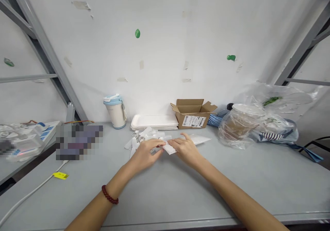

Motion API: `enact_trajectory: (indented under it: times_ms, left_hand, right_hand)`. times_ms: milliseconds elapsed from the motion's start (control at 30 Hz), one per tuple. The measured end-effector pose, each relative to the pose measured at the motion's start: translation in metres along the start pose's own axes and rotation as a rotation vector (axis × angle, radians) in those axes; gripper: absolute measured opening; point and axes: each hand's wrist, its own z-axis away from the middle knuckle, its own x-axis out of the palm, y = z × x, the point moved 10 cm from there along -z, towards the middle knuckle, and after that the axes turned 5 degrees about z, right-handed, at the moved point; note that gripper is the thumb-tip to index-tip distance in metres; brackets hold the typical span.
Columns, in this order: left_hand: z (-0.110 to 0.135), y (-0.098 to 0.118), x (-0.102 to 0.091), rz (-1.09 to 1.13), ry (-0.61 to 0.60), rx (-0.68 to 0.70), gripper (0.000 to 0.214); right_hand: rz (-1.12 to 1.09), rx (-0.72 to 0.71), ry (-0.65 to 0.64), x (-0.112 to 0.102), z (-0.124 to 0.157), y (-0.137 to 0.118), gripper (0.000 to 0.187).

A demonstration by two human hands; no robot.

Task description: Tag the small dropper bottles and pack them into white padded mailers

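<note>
My left hand [147, 152] is at the middle of the table, its thumb and fingers closed at the left edge of a flat white packet [169, 149]. From the right, my right hand [185, 149] grips the same packet, fingers pressed together over its top; its thumb is hidden. White material [201, 139] sticks out behind my right hand; I cannot tell whether it belongs to the packet. Just beyond my left hand lies a loose pile of small white and clear plastic pieces [148, 134], partly covered by that hand.
Along the wall stand a lidded cup [117, 112], a stack of white trays [154, 121] and an open cardboard box [192, 116]. Plastic-wrapped items [239, 124] sit at the right. A white cable [33, 191] with a yellow tag runs along the left, by a blurred-out object [79, 142].
</note>
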Motion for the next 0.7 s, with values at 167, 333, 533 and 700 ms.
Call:
enact_trajectory:
  times_ms: [167,333,533,700]
  left_hand:
    - [0.000,0.000,0.006,0.009,0.085,-0.055,0.021]
    - [0.001,-0.023,0.017,0.361,0.068,-0.333,0.018]
    - [0.010,-0.042,0.040,0.506,0.034,-0.504,0.036]
    - [0.015,-0.042,0.062,0.599,-0.044,-0.540,0.062]
  right_hand:
    - [0.006,0.049,0.280,-0.033,0.004,0.014,0.016]
    - [-0.010,0.082,0.334,-0.047,0.002,0.018,0.030]
    - [0.017,0.108,0.070,-0.017,-0.003,0.028,0.044]
    - [0.050,0.238,-0.177,0.004,0.000,0.048,0.042]
